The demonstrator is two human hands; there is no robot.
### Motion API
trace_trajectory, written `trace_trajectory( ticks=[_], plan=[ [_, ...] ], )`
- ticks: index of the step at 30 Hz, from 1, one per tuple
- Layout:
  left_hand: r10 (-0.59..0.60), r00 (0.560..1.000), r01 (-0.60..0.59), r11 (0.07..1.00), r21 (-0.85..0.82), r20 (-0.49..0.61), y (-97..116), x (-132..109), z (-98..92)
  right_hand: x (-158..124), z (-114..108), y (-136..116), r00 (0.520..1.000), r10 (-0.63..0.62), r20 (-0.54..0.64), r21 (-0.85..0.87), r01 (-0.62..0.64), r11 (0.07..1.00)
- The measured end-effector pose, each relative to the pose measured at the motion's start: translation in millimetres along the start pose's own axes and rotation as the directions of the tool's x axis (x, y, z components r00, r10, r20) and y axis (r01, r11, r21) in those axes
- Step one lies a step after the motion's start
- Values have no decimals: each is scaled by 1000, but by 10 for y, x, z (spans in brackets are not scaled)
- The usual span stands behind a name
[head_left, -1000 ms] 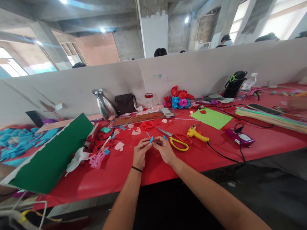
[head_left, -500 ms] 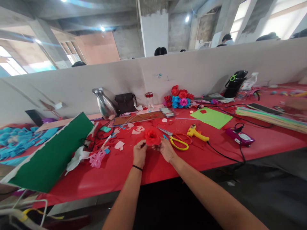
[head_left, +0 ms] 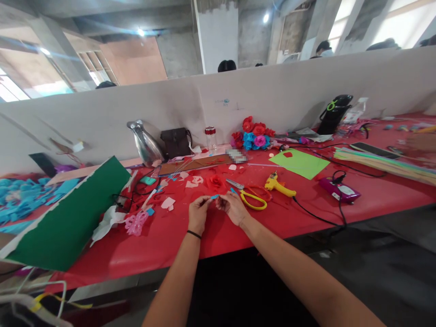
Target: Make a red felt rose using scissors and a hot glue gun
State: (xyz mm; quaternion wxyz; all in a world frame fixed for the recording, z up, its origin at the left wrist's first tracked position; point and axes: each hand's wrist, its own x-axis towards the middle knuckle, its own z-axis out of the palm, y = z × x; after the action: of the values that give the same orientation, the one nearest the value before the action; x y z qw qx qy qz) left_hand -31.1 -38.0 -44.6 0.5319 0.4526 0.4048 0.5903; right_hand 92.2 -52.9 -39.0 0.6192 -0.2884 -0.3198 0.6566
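A small blue strip (head_left: 214, 197), thin like paper, is pinched between the fingertips of my left hand (head_left: 198, 214). My right hand (head_left: 234, 209) is closed with its fingertips at the strip's right end. Just beyond my hands a red artificial rose (head_left: 215, 182) lies on the red table cover (head_left: 153, 250). Scissors with yellow and red handles (head_left: 254, 200) lie to the right of my right hand, and another blue bit shows near their blades. Farther right is a yellow glue gun (head_left: 279, 186) with a black cord.
A green board (head_left: 71, 222) leans at the left, near a pink cut-out flower (head_left: 136, 222). Behind stand a silver jug (head_left: 146, 145), a dark bag (head_left: 176, 143), a glass jar (head_left: 211, 140) and bunched artificial flowers (head_left: 254, 136). A purple power box (head_left: 339, 190) sits right.
The red rose has left my hands and now lies on the table just past them. My fingers now hold a small blue strip instead. The view has tilted slightly downward.
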Motion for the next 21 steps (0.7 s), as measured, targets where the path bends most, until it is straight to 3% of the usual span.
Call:
trace_trajectory(
  ticks=[4,6,11,21],
  plan=[
    [-62,997,66,995,-70,49,39,-19,-14,14,-21,-7,999,-29,-24,8,29,1000],
    [-125,983,141,982,-122,135,70,-43,-29,17,-24,-8,999,-34,-28,-8,34,999],
    [-301,837,464,833,-302,457,130,-91,-92,-11,8,-20,1000,-14,2,-76,14,997],
    [-424,688,644,732,-225,589,142,-76,-146,-25,-12,-78,999,-18,31,-112,21,993]
  ],
)
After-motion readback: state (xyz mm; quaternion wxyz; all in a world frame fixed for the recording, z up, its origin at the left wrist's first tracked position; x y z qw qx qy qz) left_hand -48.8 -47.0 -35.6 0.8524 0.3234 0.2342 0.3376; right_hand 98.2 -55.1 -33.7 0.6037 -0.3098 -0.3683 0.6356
